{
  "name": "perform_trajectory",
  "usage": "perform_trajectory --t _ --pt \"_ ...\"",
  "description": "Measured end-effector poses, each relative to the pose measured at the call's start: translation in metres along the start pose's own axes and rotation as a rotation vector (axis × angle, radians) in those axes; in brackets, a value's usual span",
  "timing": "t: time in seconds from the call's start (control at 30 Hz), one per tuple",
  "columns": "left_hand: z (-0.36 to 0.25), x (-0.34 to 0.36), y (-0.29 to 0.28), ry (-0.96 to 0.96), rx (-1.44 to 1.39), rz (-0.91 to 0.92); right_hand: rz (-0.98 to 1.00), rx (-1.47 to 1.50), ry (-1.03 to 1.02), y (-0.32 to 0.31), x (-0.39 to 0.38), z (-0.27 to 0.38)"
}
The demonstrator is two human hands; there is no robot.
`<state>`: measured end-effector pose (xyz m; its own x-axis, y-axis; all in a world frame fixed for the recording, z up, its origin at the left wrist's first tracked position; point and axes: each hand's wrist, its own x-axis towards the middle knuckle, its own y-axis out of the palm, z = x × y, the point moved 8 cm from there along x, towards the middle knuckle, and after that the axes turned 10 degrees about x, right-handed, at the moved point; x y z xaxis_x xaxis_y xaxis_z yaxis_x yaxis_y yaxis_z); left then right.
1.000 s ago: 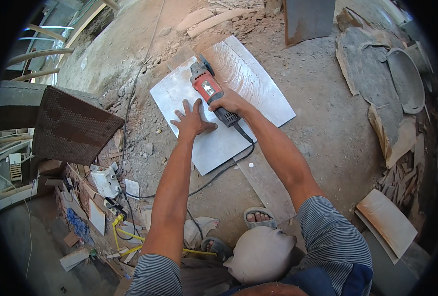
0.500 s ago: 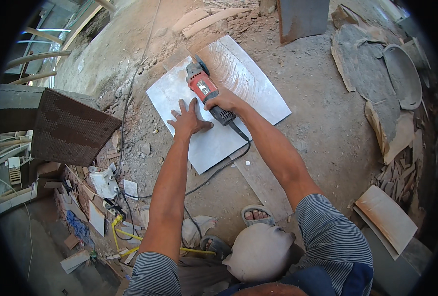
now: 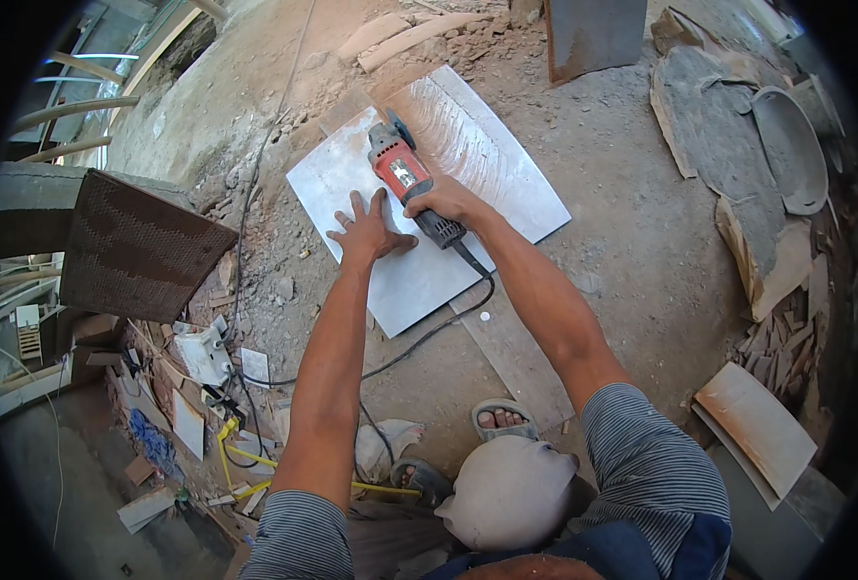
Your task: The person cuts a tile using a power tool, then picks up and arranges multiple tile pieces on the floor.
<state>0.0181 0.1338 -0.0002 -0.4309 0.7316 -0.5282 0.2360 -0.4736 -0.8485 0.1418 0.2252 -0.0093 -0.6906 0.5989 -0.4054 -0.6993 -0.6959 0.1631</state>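
Observation:
A large pale tile (image 3: 429, 280) lies on the ground in front of me, with reddish dust streaked over its far right part. My right hand (image 3: 440, 199) is wrapped round the body of a red and black angle grinder (image 3: 402, 172). The grinder's disc (image 3: 400, 128) is at its far end, over the dusty part of the tile; whether it touches the surface I cannot tell. Flat on the tile, just left of the grinder, my left hand (image 3: 369, 232) rests with its fingers spread. The grinder's black cord (image 3: 409, 350) runs off the tile's near edge and bends left.
A white power box (image 3: 203, 356) with plugs sits among rubble at left, near a yellow cable (image 3: 224, 454). A brown textured tile (image 3: 148, 249) leans at left. Broken tile pieces (image 3: 757, 425) and a grey basin (image 3: 789, 150) are at right. My sandalled foot (image 3: 503, 420) stands near the tile.
The grinder and my right hand have shifted very slightly to the right. My left hand stays pressed on the tile in nearly the same place.

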Motion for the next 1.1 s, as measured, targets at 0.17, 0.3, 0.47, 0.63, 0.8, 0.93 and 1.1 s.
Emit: perform_trajectory --t 0.17,0.3,0.47,0.63,0.8,0.93,1.1 --pt "-0.005 0.002 0.004 0.006 -0.001 0.014 -0.059 0.038 0.001 -0.006 -0.001 -0.010" --pt "0.003 0.001 -0.001 -0.017 0.000 0.009 -0.043 -0.012 -0.035 -0.001 -0.019 -0.013" --pt "0.005 0.005 0.004 -0.013 0.010 0.012 -0.050 -0.014 -0.017 -0.003 -0.038 -0.016" --pt "0.002 0.006 0.006 -0.008 0.057 0.026 -0.050 0.018 -0.037 -0.002 -0.029 -0.010" --pt "0.000 0.004 0.005 -0.006 0.044 0.022 -0.032 0.093 -0.001 -0.001 -0.018 -0.009" --pt "0.002 0.002 0.003 -0.009 0.036 0.019 -0.044 0.023 -0.008 0.000 -0.026 -0.009" --pt "0.005 0.003 0.002 -0.011 0.003 0.004 -0.057 -0.023 -0.009 -0.001 -0.048 -0.022"
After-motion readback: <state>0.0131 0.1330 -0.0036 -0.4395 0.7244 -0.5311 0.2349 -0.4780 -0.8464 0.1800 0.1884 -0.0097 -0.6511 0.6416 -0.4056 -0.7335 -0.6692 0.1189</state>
